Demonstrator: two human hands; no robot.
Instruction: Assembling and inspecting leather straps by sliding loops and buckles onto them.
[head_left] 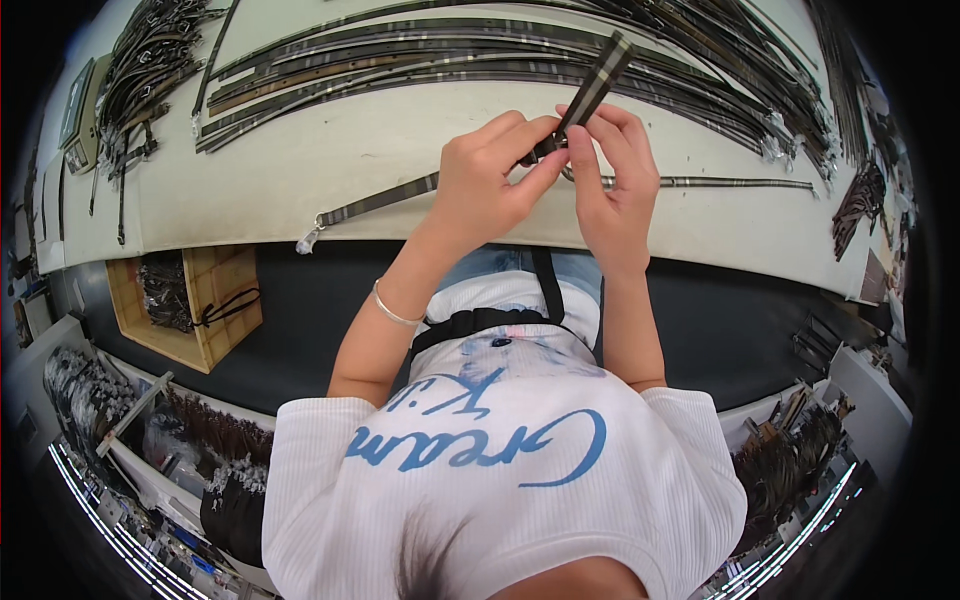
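Note:
Between my two hands, above the white table, is a dark plaid strap whose wide end sticks up and away to the right. My left hand pinches a dark folded part of it close to a small metal fitting. The fingers of my right hand close on the strap from the other side, thumb against it. A plaid length runs left from under my left hand to a clasp wrapped in clear plastic. To the right, a narrow strap lies along the table; whether it joins the held piece is hidden.
Many long plaid straps lie across the far side of the white table. Bundled buckled straps sit at far left, another dark bundle at right. A wooden box stands below the table's edge. Racks of straps are behind me.

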